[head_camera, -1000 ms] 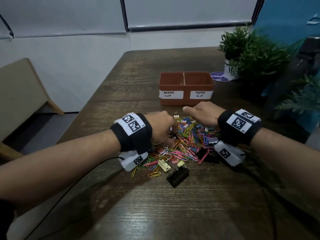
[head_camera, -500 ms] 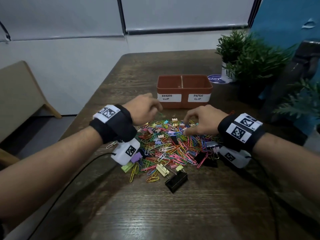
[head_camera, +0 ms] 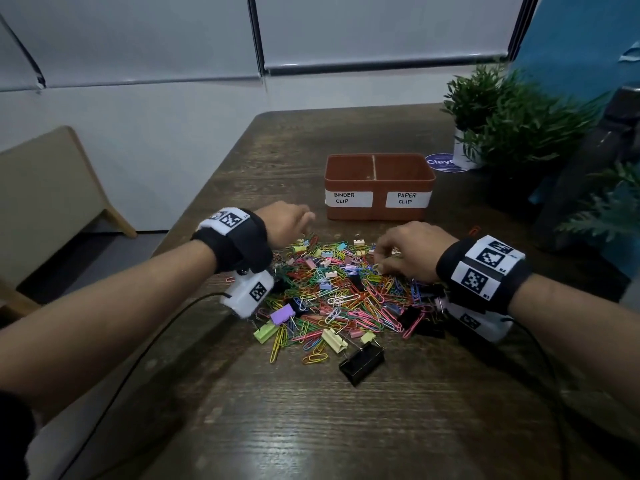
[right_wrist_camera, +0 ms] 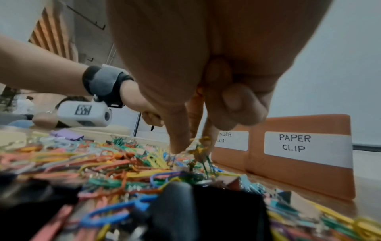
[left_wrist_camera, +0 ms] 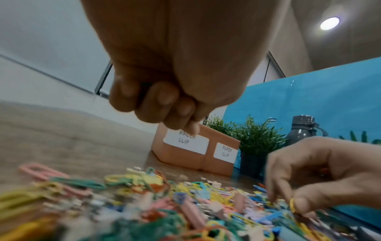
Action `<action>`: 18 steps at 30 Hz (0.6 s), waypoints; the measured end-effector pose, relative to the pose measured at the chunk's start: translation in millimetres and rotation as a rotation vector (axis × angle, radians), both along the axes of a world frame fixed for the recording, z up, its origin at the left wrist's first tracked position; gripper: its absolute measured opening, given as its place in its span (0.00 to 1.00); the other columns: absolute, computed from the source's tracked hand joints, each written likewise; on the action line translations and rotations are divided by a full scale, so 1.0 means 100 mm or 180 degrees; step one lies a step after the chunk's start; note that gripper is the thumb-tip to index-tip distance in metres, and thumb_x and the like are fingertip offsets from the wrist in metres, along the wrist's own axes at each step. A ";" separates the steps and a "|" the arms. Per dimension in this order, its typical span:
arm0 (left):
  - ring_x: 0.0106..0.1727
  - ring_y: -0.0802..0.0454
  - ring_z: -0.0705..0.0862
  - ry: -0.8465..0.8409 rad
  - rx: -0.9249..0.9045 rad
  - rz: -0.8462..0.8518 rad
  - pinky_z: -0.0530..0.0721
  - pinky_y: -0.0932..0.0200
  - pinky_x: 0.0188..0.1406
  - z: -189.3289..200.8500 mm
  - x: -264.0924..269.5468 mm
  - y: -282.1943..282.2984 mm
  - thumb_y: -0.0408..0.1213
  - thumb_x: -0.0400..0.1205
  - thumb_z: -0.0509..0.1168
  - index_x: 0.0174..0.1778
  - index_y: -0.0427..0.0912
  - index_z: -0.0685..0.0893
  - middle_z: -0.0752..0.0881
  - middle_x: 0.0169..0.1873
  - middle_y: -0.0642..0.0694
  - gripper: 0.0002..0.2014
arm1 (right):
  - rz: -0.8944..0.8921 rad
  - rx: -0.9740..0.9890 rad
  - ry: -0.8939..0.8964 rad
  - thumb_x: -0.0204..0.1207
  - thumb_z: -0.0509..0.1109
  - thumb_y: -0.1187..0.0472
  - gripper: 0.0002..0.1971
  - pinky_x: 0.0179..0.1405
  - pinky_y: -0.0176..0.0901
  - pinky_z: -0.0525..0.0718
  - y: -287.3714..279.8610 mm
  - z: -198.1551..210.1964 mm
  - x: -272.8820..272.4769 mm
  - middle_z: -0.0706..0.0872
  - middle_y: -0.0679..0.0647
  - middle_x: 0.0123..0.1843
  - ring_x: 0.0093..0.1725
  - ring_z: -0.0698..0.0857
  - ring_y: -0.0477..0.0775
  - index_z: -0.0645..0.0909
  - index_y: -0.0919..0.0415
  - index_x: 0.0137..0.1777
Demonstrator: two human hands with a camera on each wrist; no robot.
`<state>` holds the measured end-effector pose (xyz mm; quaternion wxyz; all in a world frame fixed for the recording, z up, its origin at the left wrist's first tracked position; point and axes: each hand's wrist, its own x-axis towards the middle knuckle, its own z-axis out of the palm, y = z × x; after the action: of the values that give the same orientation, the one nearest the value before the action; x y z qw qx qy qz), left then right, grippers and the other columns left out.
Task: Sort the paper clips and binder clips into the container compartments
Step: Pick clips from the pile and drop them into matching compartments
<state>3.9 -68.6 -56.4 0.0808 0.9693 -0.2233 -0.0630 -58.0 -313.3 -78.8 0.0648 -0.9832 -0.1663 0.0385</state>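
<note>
Since half a second before, the left hand point(head_camera: 289, 221) had lifted further off the heap and moved toward the container point(head_camera: 380, 187), while the right hand point(head_camera: 412, 252) had stayed low over the far right part of the pile.

The pile of paper clips and binder clips point(head_camera: 341, 296) lay spread on the wooden table point(head_camera: 311, 427), just in front of the brown container, whose two compartments were labelled BINDER CLIP on the left and PAPER CLIP on the right. A large black binder clip point(head_camera: 362, 362) sat at the near edge of the heap.

The right wrist view showed what the head view hid: the right thumb and forefinger reached down into the clips, closed together on a tangle of yellow paper clips point(right_wrist_camera: 199, 146), the other fingers curled up. The left wrist view confirmed a yellow clip at that thumb tip point(left_wrist_camera: 300, 206).

From the left wrist, the left fingers point(left_wrist_camera: 158, 104) were curled tight into the palm; what they held, if anything, could not be told. In the head view that hand was blurred.

Potted plants point(head_camera: 498, 116) stood to the right of the container, and a dark bottle point(left_wrist_camera: 303, 128) stood behind them.
</note>
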 end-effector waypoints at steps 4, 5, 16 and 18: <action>0.45 0.51 0.82 0.0162 0.0565 0.0200 0.75 0.58 0.44 0.00 0.00 0.36 0.56 0.84 0.62 0.54 0.48 0.80 0.84 0.44 0.49 0.16 | -0.0141 0.0620 0.0063 0.82 0.70 0.54 0.06 0.46 0.47 0.88 -0.09 0.05 0.03 0.88 0.43 0.47 0.43 0.88 0.45 0.83 0.39 0.54; 0.45 0.52 0.82 0.0221 0.0726 0.0296 0.77 0.58 0.44 -0.01 -0.01 0.44 0.59 0.80 0.66 0.54 0.50 0.81 0.84 0.43 0.51 0.17 | -0.0138 0.0843 0.0148 0.82 0.70 0.56 0.10 0.40 0.42 0.88 -0.10 0.06 0.04 0.90 0.43 0.46 0.38 0.88 0.40 0.82 0.38 0.58; 0.53 0.52 0.82 0.0383 0.0673 0.0418 0.77 0.60 0.52 0.00 -0.06 0.73 0.58 0.73 0.75 0.60 0.58 0.87 0.85 0.51 0.53 0.20 | -0.0397 0.1820 0.0865 0.89 0.54 0.53 0.17 0.36 0.41 0.73 0.27 0.17 0.10 0.80 0.49 0.37 0.34 0.75 0.47 0.85 0.54 0.50; 0.50 0.54 0.82 0.0375 0.0542 0.0386 0.76 0.59 0.48 -0.09 -0.07 0.72 0.59 0.70 0.77 0.53 0.58 0.90 0.85 0.46 0.55 0.18 | -0.0365 0.1700 0.0797 0.84 0.60 0.40 0.20 0.45 0.45 0.77 0.36 0.20 0.09 0.83 0.48 0.42 0.42 0.81 0.48 0.84 0.55 0.50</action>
<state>-2.9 3.8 -65.5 0.0148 0.9790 -0.1530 -0.1336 -48.7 -277.4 -58.6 0.3431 -0.9268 -0.1055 0.1106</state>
